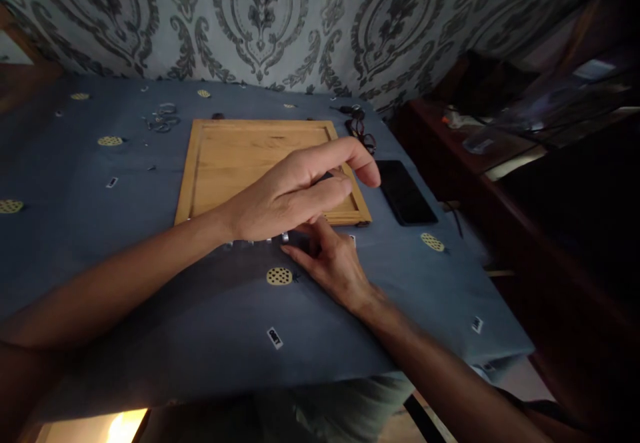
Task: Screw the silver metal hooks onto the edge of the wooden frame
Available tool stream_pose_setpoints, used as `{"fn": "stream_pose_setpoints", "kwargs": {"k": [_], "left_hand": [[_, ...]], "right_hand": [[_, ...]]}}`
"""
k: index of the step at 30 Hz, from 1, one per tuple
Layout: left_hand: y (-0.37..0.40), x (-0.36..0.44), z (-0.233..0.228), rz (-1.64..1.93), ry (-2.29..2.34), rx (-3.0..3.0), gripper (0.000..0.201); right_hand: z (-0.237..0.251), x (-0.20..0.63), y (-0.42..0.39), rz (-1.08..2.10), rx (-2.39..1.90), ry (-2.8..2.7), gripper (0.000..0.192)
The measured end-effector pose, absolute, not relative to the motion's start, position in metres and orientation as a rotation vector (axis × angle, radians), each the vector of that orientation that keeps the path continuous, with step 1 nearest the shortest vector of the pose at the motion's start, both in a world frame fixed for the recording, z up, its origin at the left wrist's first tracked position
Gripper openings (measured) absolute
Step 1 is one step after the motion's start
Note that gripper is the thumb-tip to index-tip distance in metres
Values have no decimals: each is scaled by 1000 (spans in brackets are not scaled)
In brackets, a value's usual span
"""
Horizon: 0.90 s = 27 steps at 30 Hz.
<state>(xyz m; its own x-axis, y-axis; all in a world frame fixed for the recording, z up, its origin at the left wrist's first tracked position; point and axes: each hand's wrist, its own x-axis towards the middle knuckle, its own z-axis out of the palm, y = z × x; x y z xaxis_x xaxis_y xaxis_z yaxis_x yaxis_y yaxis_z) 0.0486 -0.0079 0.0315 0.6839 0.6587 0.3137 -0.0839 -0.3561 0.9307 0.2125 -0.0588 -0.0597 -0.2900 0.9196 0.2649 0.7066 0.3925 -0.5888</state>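
Head view: the left hand (pixel 300 193), loosely curled, is over the wooden board (pixel 240 153); the right hand (pixel 340 263), half closed, is below it, beside small metal pieces (pixel 285 237). Whether either grips anything, I cannot tell.

Likely a home, with pineapple-print tablecloth (pixel 200 343) and damask-patterned wall covering (pixel 320 49).

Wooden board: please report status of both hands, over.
Left hand over wooden board. Right hand near board's front edge, beside small metal pieces. Both grips unclear. In the way: left hand, hiding part of board.
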Motion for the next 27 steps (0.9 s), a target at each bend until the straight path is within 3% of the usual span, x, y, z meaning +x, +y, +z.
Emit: {"fn": "stream_pose_setpoints", "kwargs": {"k": [10, 20, 27], "left_hand": [[-2, 45, 29, 925, 469, 1717, 21], [0, 44, 27, 942, 505, 1687, 19], [-3, 43, 31, 932, 488, 1674, 18]], "right_hand": [[-58, 214, -58, 656, -1317, -1982, 36], [-55, 221, -52, 580, -1357, -2134, 52], [-54, 220, -46, 557, -1362, -2217, 44]]}}
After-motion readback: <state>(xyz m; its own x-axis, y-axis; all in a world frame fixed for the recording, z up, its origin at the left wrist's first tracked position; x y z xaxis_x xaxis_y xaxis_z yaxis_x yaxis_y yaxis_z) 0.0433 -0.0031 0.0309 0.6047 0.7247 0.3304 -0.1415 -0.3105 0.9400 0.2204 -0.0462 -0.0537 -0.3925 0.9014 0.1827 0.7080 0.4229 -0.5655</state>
